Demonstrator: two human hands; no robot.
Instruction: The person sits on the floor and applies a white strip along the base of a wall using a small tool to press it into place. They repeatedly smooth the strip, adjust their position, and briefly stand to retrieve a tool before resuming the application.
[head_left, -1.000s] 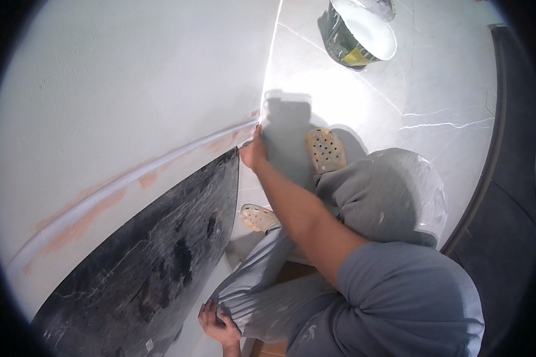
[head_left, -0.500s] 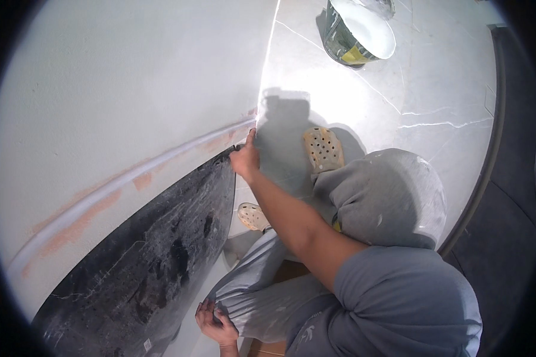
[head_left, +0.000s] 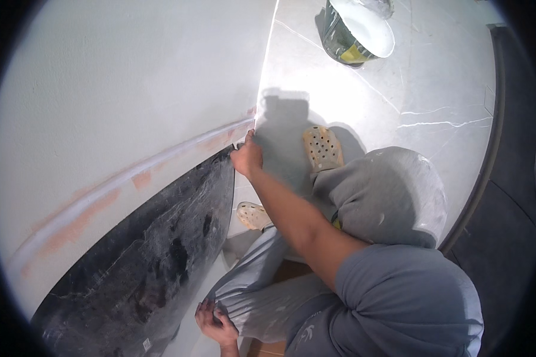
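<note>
My right hand reaches to the foot of the white wall, where it meets the floor, with the index finger against the wall's end. Its other fingers are curled at the corner of a large dark stone-patterned panel. A small dark edge shows between the fingers, but what they grip is hidden. A smooth pale band with pinkish patches along it runs down the wall to that fingertip. My left hand rests on my left knee, fingers loosely bent and apart, holding nothing.
A dark bucket of white paste stands on the pale veined floor tiles at the far side. My beige clogs are near the wall's foot. A dark curved edge borders the tiles on the right.
My right index finger has bent a little and drawn slightly back from the wall's end. My left hand, the panel and the bucket stay where they were.
</note>
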